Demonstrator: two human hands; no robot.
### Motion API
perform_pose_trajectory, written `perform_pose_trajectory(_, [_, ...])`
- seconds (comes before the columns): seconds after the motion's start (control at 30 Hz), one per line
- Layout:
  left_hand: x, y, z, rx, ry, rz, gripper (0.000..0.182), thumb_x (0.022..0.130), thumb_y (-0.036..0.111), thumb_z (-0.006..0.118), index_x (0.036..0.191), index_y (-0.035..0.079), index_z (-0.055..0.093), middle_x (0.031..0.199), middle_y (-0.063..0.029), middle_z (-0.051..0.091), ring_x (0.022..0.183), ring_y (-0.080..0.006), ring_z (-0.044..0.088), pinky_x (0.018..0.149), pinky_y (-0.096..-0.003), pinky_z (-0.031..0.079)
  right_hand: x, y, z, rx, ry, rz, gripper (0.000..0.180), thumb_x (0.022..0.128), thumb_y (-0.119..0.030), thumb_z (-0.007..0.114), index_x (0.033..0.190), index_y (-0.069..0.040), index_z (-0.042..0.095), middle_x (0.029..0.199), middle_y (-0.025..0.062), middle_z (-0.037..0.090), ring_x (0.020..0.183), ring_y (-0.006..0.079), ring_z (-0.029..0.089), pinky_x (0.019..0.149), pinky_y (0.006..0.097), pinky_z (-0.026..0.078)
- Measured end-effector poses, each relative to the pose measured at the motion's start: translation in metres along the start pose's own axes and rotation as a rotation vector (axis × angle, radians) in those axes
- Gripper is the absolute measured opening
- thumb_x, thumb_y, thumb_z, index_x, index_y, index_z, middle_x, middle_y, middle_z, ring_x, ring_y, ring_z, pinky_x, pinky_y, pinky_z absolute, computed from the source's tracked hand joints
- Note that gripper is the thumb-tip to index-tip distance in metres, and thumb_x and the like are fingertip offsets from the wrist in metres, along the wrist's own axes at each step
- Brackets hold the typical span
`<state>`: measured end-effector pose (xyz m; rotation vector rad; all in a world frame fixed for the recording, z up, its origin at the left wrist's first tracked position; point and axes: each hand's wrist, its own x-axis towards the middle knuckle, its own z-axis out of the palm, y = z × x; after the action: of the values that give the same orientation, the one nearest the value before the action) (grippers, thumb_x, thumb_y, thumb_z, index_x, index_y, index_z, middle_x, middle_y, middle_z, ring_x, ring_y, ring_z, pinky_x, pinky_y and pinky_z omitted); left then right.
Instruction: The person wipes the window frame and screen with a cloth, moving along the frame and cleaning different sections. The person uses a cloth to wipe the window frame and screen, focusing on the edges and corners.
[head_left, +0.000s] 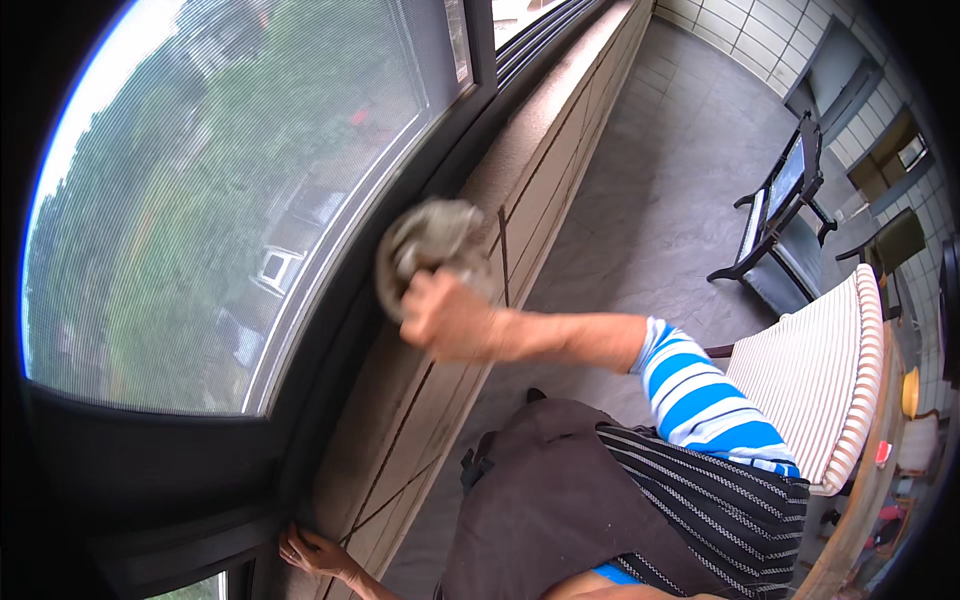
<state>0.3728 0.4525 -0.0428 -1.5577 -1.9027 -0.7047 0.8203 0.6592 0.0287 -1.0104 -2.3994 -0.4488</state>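
A grey-beige cloth (439, 236), blurred and bunched up, is gripped in my right hand (450, 319). It lies over the window sill (525, 150) and reaches the lower edge of the dark window frame (345, 300). Down at the lower left, my left hand (315, 551) rests on the sill beside the frame, with no loose object in it. The insect screen (225, 202) fills the pane above, and trees show through it.
A chair with a striped cover (806, 382) stands at my right, next to a wooden table (862, 495). Farther off, a dark-framed chair (787, 210) stands on the grey floor (637, 202). Below the sill runs a tiled wall (420, 427).
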Motion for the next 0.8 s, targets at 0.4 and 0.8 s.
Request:
perform_pose_trajectory(0.4, [0.005,0.014,-0.007,-0.089,0.016,0.011,0.02,0.095,0.008,0.056,0.109,0.002,0.07,0.111,-0.0173,0.066,0.105,-0.0379,0.058,0.094,-0.0498,0.044,0.015,-0.089,-0.028,0.693,0.175,-0.404,0.014,0.067,-0.012,0.065,0.075,-0.022,0.071,0.099,0.0011,0.062,0.084,0.0237,0.054,0.071,0.0385,0.046])
perform_pose_trajectory(0.8, [0.016,0.035,-0.018,-0.072,0.051,-0.028,0.017,0.09,0.004,0.06,0.103,0.004,0.071,0.106,-0.0122,0.066,0.101,-0.0334,0.06,0.091,-0.0441,0.045,-0.028,0.115,-0.04,-0.165,0.343,0.49,0.023,0.076,-0.004,0.059,0.086,-0.015,0.076,0.092,0.0076,0.071,0.089,0.0319,0.064,0.078,0.0435,0.052])
